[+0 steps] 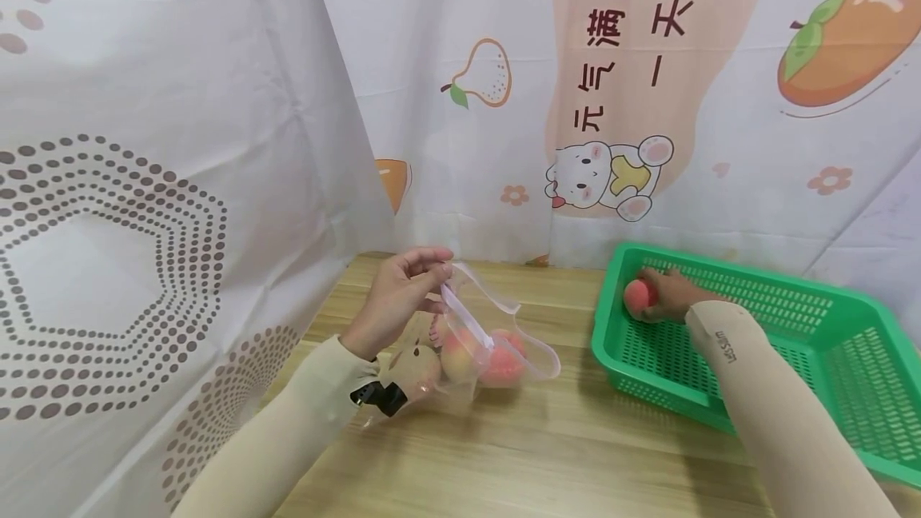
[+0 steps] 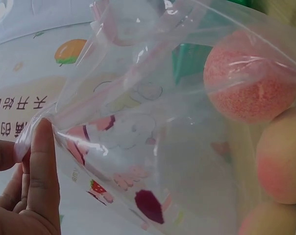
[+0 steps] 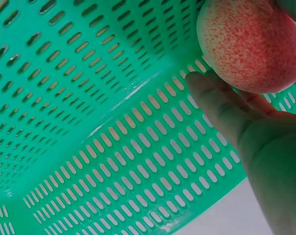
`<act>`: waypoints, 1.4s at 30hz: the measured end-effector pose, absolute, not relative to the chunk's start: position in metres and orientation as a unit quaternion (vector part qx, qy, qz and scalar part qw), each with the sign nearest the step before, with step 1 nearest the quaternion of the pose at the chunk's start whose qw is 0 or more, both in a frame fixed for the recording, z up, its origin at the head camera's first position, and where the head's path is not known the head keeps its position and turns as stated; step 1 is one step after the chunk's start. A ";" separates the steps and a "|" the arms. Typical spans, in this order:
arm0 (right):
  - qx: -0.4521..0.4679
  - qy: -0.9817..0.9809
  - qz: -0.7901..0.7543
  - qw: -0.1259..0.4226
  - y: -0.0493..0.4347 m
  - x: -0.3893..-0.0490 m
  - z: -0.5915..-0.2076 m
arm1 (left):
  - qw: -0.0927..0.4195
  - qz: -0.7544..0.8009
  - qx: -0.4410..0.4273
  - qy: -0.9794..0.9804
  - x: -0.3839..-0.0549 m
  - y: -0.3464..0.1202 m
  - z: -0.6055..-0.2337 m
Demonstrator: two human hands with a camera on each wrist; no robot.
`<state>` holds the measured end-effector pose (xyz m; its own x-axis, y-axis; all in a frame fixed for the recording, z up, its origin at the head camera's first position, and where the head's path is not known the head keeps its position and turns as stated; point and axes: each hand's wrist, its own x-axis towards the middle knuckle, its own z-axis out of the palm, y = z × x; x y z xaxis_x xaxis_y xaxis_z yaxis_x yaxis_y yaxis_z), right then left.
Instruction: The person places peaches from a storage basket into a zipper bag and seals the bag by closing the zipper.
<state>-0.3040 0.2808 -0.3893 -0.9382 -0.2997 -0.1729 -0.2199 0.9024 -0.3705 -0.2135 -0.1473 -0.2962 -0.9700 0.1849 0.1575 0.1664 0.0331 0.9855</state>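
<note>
My left hand (image 1: 399,290) pinches the edge of a clear plastic zip bag (image 1: 536,354) between thumb and fingers, lifting its mouth above the table. Several peaches lie inside at the bottom of the bag, among them a pinkish-red peach (image 2: 251,73) and a paler one (image 1: 413,370). In the left wrist view the bag's film, with printed coloured figures, stretches away from the pinching fingers. On the right, my right hand (image 1: 672,296) holds a red peach (image 3: 251,44) inside the green plastic basket (image 1: 603,318), near its left end. The fingers curl round the fruit.
The slotted basket stands at the right of the wooden table (image 1: 518,454), its rim raised all round. A printed cloth (image 1: 446,6) hangs behind the table, and another (image 1: 288,182) closes off the left side. A black strap (image 1: 381,396) sits at the left wrist.
</note>
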 end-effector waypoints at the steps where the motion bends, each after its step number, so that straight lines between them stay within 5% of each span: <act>1: -0.135 0.969 -0.174 0.113 0.281 -0.304 -0.390 | 0.009 0.684 0.124 0.719 -0.213 -0.147 -0.297; 42: -0.193 0.948 -0.238 0.091 0.297 -0.298 -0.379 | 0.070 0.667 0.144 0.727 -0.197 -0.133 -0.317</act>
<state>-0.2978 0.2975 -0.3792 -0.9092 -0.4084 -0.0808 -0.3216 0.8122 -0.4867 -0.1969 -0.1328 -0.3167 -0.9486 0.3032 0.0906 0.1163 0.0679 0.9909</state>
